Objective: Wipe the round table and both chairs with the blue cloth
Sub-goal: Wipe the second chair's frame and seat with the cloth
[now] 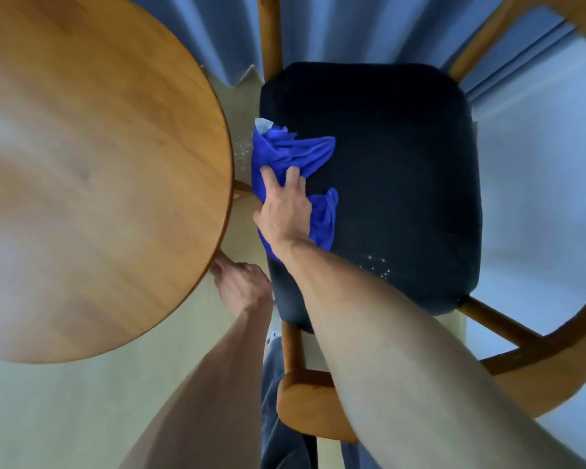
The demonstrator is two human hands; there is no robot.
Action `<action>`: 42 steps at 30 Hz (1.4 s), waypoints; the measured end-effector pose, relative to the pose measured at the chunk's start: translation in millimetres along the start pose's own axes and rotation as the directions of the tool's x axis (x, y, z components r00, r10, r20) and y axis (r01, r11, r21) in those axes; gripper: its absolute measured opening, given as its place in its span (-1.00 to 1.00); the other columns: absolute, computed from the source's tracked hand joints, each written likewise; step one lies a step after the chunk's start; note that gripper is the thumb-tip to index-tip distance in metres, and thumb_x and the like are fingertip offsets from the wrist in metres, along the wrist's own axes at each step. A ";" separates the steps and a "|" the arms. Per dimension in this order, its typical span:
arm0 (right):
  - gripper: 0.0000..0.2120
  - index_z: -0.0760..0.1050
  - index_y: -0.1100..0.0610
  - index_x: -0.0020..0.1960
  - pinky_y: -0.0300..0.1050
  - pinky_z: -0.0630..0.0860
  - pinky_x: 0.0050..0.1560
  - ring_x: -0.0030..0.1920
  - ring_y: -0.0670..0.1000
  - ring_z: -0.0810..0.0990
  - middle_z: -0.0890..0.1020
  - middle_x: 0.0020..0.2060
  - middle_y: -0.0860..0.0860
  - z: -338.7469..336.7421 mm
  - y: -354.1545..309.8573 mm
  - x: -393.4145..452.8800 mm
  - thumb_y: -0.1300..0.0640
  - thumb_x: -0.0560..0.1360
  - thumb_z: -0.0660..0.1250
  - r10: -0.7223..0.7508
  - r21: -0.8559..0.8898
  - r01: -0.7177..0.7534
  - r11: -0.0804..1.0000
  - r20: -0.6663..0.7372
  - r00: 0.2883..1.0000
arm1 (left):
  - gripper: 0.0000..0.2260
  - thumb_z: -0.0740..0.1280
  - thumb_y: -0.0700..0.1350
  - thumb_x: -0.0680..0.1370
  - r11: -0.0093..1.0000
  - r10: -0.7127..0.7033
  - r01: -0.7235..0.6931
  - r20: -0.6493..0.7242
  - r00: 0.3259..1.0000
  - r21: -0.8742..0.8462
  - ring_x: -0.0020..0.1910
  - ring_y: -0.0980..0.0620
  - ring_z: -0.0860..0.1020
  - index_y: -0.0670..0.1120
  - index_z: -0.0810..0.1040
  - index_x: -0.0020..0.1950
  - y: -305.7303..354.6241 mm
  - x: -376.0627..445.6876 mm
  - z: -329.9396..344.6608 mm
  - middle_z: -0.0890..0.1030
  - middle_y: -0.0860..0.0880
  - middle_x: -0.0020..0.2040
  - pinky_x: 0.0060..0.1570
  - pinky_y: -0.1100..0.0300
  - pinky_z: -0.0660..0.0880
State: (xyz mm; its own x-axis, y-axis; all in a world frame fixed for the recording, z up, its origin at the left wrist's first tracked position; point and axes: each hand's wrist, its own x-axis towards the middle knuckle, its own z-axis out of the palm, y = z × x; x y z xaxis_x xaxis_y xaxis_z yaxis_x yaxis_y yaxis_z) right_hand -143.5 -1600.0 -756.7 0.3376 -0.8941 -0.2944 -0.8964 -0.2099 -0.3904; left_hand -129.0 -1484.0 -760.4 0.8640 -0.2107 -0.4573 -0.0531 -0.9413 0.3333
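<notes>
The blue cloth (295, 157) lies bunched on the left part of the dark seat cushion (396, 170) of a wooden chair (535, 360). My right hand (283, 208) presses on the cloth with fingers spread and fairly straight. White crumbs (378, 265) speckle the cushion near its front edge. The round wooden table (99, 164) fills the left side. My left hand (241, 286) sits low between the table's rim and the chair, fingers curled; whether it holds the rim cannot be told. Only one chair is in view.
Blue curtains (369, 25) hang behind the chair. Pale floor (65, 418) shows below the table, with white specks (242, 150) in the gap between table and chair. My trouser leg (278, 434) stands by the chair's front armrest (305, 401).
</notes>
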 end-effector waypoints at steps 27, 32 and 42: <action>-0.57 0.26 0.10 0.42 0.22 0.44 0.30 0.26 0.30 0.45 0.37 0.32 0.30 -93.1 294.8 -98.2 0.03 0.58 0.15 0.927 0.231 -0.901 0.366 -0.010 0.374 | -0.50 0.17 -0.25 0.50 0.969 0.222 -0.227 0.063 0.973 0.098 0.39 -0.20 0.28 -0.07 0.28 0.45 62.0 -81.1 45.0 0.29 -0.14 0.47 0.37 -0.06 0.24; -0.64 0.30 0.09 0.34 0.11 0.47 0.10 0.05 0.30 0.53 0.40 0.25 0.28 -89.7 271.3 -94.8 0.07 0.56 0.14 0.893 0.327 -0.831 0.449 -0.149 0.424 | -0.53 0.16 -0.23 0.52 0.989 0.127 -0.130 0.048 0.991 0.074 0.29 -0.20 0.38 -0.06 0.27 0.44 44.7 -54.6 28.7 0.36 -0.14 0.39 0.31 -0.09 0.34; -0.60 0.49 0.06 0.29 -0.02 0.40 0.00 -0.04 0.23 0.56 0.52 0.07 0.18 -36.9 104.8 -21.2 0.09 0.46 0.32 0.569 0.404 -0.443 0.801 -0.282 0.772 | -0.49 0.20 -0.18 0.55 0.999 -0.030 0.025 0.157 0.987 0.038 0.16 -0.20 0.48 -0.02 0.15 0.48 -4.1 -23.2 -4.6 0.40 -0.18 0.31 0.16 -0.06 0.48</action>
State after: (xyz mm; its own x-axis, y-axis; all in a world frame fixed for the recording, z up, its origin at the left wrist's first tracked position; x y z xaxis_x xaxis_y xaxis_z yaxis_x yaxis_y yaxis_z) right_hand -255.2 -1617.6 -759.2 -0.3305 -0.9216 -0.2037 -0.7509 0.3875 -0.5347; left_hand -146.6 -1474.0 -747.3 0.7760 -0.2207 -0.5909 -0.0508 -0.9556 0.2902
